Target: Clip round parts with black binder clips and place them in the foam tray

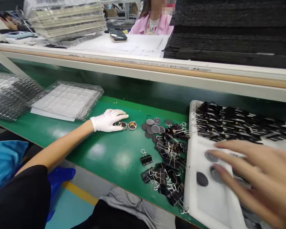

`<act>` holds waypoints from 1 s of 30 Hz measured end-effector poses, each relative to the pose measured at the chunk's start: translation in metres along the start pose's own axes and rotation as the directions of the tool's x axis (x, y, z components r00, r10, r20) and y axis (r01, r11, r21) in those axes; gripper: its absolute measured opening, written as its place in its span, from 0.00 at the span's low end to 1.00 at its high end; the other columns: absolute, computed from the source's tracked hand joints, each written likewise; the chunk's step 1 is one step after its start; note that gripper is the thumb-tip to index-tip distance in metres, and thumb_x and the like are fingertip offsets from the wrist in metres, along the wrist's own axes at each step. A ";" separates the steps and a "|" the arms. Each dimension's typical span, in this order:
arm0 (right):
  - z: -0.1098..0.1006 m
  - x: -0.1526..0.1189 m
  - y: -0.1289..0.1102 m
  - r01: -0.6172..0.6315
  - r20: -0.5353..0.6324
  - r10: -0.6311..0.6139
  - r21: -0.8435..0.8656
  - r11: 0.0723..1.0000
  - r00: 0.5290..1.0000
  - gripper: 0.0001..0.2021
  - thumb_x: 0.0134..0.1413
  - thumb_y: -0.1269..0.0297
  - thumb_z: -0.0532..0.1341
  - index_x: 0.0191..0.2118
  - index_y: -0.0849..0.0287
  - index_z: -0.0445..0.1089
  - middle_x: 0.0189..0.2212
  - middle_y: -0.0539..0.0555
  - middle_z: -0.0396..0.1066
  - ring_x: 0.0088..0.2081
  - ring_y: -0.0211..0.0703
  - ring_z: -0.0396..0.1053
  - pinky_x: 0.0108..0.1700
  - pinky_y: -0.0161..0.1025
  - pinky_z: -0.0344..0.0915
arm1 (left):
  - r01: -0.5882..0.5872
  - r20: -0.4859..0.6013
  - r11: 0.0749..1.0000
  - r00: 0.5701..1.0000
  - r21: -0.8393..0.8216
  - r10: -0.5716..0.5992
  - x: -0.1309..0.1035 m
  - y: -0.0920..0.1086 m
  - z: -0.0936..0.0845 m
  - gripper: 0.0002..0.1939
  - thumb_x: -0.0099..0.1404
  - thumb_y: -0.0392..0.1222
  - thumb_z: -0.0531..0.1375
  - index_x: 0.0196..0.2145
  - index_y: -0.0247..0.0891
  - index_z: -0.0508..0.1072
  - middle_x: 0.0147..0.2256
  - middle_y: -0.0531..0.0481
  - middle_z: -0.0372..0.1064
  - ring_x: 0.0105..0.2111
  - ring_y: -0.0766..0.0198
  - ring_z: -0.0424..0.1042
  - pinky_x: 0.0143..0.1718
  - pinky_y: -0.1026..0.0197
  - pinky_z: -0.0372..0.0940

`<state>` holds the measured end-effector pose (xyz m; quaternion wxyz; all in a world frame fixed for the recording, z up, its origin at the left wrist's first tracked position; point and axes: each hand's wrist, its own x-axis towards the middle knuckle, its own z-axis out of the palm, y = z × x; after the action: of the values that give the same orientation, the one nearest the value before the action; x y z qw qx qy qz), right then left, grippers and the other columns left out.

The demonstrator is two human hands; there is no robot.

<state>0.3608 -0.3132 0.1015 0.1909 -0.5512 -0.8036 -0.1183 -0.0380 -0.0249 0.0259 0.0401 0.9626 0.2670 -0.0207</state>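
Note:
My left hand [109, 120], in a white glove, lies on the green bench with its fingers stretched out. Its fingertips reach over a small round piece [123, 125] with a metal rim and a gold-and-dark face, and a second round piece [132, 125] sits just beside it. Over the white tray [192, 152] my bare right hand [255, 171] is blurred by motion, fingers apart. Its fingertips are at a grey disc [211, 156] and another grey disc [216, 175]; whether they touch is unclear. A dark disc [202, 179] lies nearby in the tray.
Black binder clips [171, 159] are heaped left of the tray, below loose grey discs [154, 128]. Rows of clips [238, 122] fill the tray's back. Clear plastic trays [66, 98] stand at left. A raised shelf [143, 68] crosses behind; a person in pink [165, 25] sits beyond.

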 end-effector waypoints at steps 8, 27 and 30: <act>0.089 0.111 -0.047 0.109 0.383 -0.093 -0.020 0.994 0.919 0.17 0.67 0.63 0.62 0.58 0.61 0.70 0.52 0.64 0.75 0.51 0.59 0.73 0.49 0.54 0.67 | 0.001 -0.107 0.995 0.994 0.100 0.010 0.022 0.065 -0.002 0.39 0.69 0.67 0.57 0.68 0.40 0.64 0.61 0.35 0.68 0.59 0.42 0.67 0.60 0.43 0.57; 0.171 0.176 -0.049 0.064 0.221 -0.172 0.426 0.903 0.960 0.14 0.68 0.69 0.58 0.50 0.61 0.81 0.49 0.60 0.81 0.49 0.52 0.80 0.54 0.48 0.78 | 0.036 -0.194 0.998 0.980 -0.051 -0.045 0.019 0.047 0.027 0.37 0.67 0.58 0.60 0.67 0.36 0.62 0.45 0.39 0.77 0.48 0.46 0.73 0.56 0.45 0.54; 0.188 0.174 -0.056 0.139 0.216 -0.241 0.403 0.905 0.946 0.18 0.69 0.72 0.54 0.55 0.61 0.79 0.54 0.62 0.78 0.52 0.54 0.79 0.55 0.52 0.78 | 0.026 -0.200 0.997 0.979 -0.077 -0.041 0.019 0.046 0.026 0.34 0.68 0.56 0.59 0.65 0.37 0.63 0.44 0.40 0.77 0.48 0.47 0.73 0.58 0.45 0.53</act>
<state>0.2204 -0.1123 0.0095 0.1748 -0.4323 -0.8794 0.0959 0.0011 -0.0569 0.0023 0.0479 0.9530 0.2865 0.0862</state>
